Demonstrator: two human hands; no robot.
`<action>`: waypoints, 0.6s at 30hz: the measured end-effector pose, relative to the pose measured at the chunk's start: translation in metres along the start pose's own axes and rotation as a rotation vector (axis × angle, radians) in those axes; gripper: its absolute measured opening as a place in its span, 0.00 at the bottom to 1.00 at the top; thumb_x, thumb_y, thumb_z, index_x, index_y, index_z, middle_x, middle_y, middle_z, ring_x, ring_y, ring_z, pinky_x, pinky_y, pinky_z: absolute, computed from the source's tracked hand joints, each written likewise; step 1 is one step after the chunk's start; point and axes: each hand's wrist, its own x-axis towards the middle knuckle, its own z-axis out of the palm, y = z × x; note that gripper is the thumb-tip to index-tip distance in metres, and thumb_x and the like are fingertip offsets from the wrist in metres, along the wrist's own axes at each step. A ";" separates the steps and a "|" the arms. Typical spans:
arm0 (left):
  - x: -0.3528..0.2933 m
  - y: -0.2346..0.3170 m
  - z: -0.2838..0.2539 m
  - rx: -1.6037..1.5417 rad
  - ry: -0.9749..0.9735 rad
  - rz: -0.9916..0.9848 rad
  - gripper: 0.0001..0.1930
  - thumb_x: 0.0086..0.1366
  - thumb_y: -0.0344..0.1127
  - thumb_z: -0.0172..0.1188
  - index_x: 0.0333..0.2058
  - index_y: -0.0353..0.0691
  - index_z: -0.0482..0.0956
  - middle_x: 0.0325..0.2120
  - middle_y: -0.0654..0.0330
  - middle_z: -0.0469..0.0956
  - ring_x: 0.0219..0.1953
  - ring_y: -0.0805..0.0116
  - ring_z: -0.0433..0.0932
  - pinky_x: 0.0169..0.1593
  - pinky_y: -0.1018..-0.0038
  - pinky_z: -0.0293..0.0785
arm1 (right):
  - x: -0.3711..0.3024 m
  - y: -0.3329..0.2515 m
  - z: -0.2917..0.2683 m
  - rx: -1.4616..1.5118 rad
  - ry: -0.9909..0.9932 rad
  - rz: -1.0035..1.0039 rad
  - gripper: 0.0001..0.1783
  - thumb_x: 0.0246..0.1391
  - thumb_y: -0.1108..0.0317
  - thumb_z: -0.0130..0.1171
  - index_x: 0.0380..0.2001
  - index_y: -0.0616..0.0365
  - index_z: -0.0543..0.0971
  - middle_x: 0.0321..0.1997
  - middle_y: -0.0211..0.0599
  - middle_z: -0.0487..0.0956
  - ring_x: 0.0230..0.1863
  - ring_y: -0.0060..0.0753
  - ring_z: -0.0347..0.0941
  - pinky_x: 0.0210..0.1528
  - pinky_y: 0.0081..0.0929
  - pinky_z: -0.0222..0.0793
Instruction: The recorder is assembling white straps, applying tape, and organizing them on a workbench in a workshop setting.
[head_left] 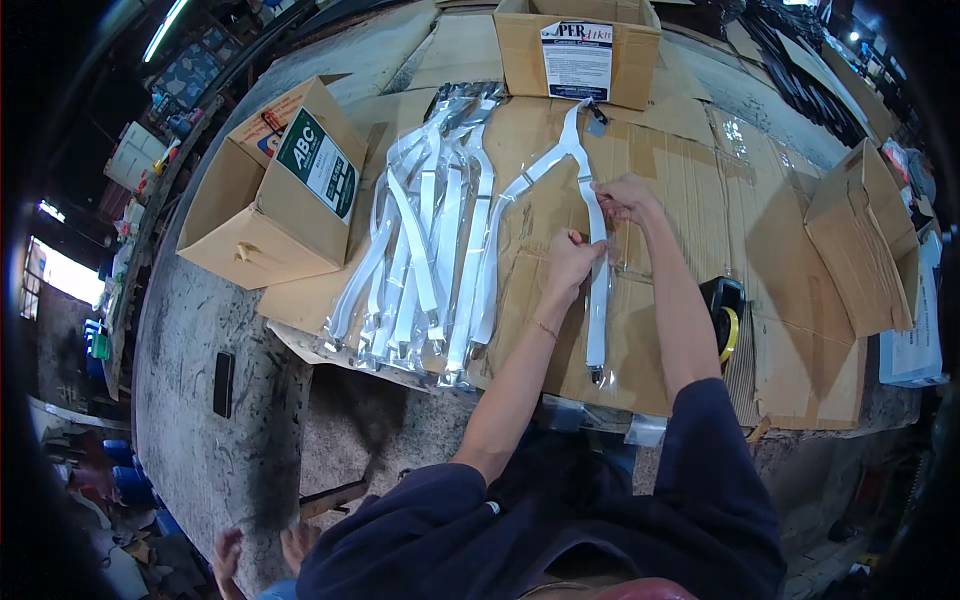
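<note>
A pair of white Y-shaped suspenders [597, 325] lies on the cardboard in front of me, with dark clips and clear plastic film around it. My left hand [573, 263] is closed, fingers pinched at the middle of its right strap. Slightly higher on that strap my right hand [626, 198] is closed too, its fingertips gripping the strap's edge or the film; which of these I cannot tell. To the left, a heap of white suspenders [424, 235] in clear plastic bags lies lengthwise, the pieces overlapping. The single pair's left strap reaches down beside this heap.
Open cardboard boxes stand at the left [222, 205], at the back [632, 62] and at the right [858, 245]. A black-and-yellow tape measure [724, 312] lies right of my right forearm. A black phone [223, 385] rests on the table at left. Another person's hands [229, 552] show at lower left.
</note>
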 end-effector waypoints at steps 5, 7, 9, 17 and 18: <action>0.024 -0.010 0.003 0.039 0.133 0.011 0.20 0.49 0.28 0.68 0.27 0.42 0.60 0.20 0.64 0.68 0.21 0.76 0.67 0.24 0.77 0.64 | 0.017 0.006 -0.005 0.254 -0.125 -0.117 0.09 0.49 0.63 0.64 0.29 0.57 0.78 0.25 0.28 0.77 0.23 0.21 0.71 0.23 0.20 0.65; 0.039 -0.005 0.006 -0.086 0.163 0.030 0.18 0.52 0.28 0.67 0.24 0.45 0.61 0.19 0.67 0.68 0.19 0.77 0.65 0.21 0.78 0.62 | 0.020 0.006 -0.008 0.260 -0.145 -0.098 0.09 0.49 0.64 0.63 0.30 0.57 0.78 0.26 0.29 0.77 0.24 0.22 0.71 0.25 0.20 0.67; 0.056 0.001 0.011 -0.173 0.191 0.043 0.19 0.51 0.28 0.68 0.24 0.45 0.61 0.19 0.67 0.68 0.19 0.77 0.66 0.21 0.78 0.62 | 0.020 0.004 -0.011 0.268 -0.166 -0.079 0.09 0.48 0.65 0.62 0.31 0.57 0.78 0.27 0.29 0.77 0.25 0.22 0.72 0.27 0.20 0.68; 0.103 -0.008 0.004 -0.316 0.298 0.024 0.18 0.48 0.23 0.66 0.24 0.45 0.61 0.19 0.64 0.68 0.19 0.74 0.69 0.20 0.76 0.65 | 0.019 -0.028 -0.009 0.005 -0.349 0.033 0.13 0.49 0.60 0.64 0.34 0.54 0.77 0.32 0.28 0.77 0.30 0.22 0.72 0.32 0.22 0.69; 0.103 -0.005 0.008 -0.288 0.285 0.044 0.18 0.48 0.22 0.65 0.23 0.45 0.61 0.19 0.64 0.68 0.19 0.74 0.69 0.20 0.75 0.65 | 0.023 -0.028 -0.011 0.006 -0.343 0.038 0.13 0.49 0.60 0.64 0.34 0.54 0.77 0.32 0.28 0.77 0.30 0.22 0.72 0.32 0.22 0.69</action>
